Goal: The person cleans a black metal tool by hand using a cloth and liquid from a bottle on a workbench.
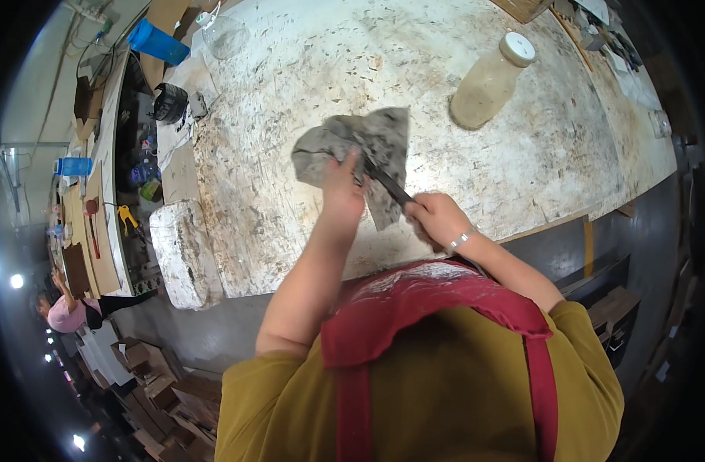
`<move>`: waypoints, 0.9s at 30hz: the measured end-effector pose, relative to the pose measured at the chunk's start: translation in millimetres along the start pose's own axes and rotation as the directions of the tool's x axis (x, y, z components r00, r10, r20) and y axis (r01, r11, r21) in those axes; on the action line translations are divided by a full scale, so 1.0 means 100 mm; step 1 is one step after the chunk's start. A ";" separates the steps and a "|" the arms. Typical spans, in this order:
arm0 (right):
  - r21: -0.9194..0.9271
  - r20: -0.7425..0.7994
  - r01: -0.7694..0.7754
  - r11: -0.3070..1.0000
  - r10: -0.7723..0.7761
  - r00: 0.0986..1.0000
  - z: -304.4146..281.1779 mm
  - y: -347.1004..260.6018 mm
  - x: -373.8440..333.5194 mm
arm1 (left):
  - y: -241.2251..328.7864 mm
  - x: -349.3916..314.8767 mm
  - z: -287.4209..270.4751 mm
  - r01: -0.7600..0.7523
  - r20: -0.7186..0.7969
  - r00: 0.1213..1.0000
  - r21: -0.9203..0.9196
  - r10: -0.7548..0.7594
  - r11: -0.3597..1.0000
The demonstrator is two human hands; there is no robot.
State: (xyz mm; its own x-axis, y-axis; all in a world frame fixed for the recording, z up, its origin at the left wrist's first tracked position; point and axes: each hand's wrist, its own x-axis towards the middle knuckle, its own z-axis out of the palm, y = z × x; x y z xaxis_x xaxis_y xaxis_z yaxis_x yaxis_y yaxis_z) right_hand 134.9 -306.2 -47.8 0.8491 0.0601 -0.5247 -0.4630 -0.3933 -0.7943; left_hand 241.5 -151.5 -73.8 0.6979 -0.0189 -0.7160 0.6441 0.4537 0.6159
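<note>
In front of my apron, both hands are over the worktable (pixel 275 231). My left hand (pixel 343 186) is closed on a grey cloth (pixel 387 131) with black stains, which is bunched around one end of a long, dark, narrow piece (pixel 389 186). My right hand (pixel 439 218) grips the other end of that piece, near the table's front edge. The piece slants from the cloth down to the right; its kind cannot be made out, since the cloth and my fingers cover both ends. A loose corner of the cloth hangs below it.
A cloudy jar (pixel 483 88) with a white lid stands at the far right. At the far left are a blue cup (pixel 158 42), a clear bottle (pixel 223 35) and a black roll (pixel 170 103). A paint-smeared white block (pixel 184 254) borders the left edge. Another person (pixel 67 312) is further left.
</note>
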 end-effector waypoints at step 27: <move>0.057 -0.036 0.085 0.995 -0.083 0.996 0.19 -0.25 0.38 | -0.04 -0.18 -0.06 0.128 0.065 0.990 -0.067 -0.124 0.990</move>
State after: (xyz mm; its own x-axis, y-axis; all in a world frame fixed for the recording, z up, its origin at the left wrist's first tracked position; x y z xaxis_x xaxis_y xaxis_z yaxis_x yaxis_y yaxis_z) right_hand 173.6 -276.6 -53.5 0.8931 0.0595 -0.4458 -0.4032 -0.3334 -0.8522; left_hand 224.3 -148.1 -65.6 0.6316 -0.1325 -0.7639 0.7058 0.5060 0.4958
